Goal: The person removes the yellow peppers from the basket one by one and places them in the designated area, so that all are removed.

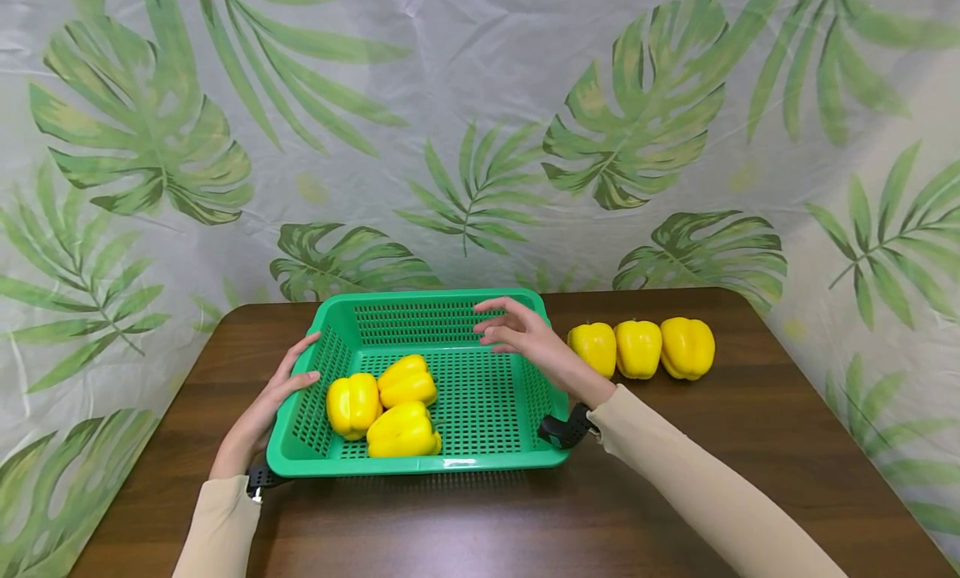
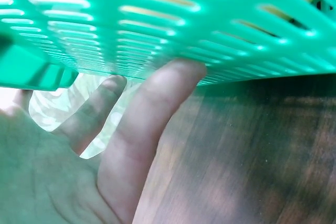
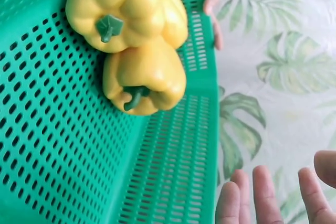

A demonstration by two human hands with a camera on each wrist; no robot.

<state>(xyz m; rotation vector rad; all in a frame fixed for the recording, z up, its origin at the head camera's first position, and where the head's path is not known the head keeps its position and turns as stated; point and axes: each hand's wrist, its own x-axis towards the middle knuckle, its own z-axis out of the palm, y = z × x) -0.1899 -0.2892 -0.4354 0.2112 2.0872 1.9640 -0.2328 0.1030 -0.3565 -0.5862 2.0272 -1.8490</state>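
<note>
A green plastic basket point(image 1: 480, 459) with slotted walls sits on the table. At its left side, my left hand point(image 1: 258, 407) grips the rim, fingertips showing over the edge. From the left wrist view, fingers point(image 2: 152, 108) of that hand lie against the slotted outer wall. Three yellow bell peppers lie together in the basket's left half: one at the left point(image 1: 354, 405), one behind point(image 1: 407, 381) and one in front point(image 1: 403, 430). Over the basket's right part hangs my right hand point(image 1: 525, 332), holding nothing, its fingers loosely bent and spread apart.
Right of the basket, three more yellow bell peppers stand in a row: a near one point(image 1: 593, 349), a middle one point(image 1: 638, 349) and a far one point(image 1: 687, 348). The dark wooden table point(image 1: 675, 444) ends at a leaf-patterned curtain point(image 1: 480, 144).
</note>
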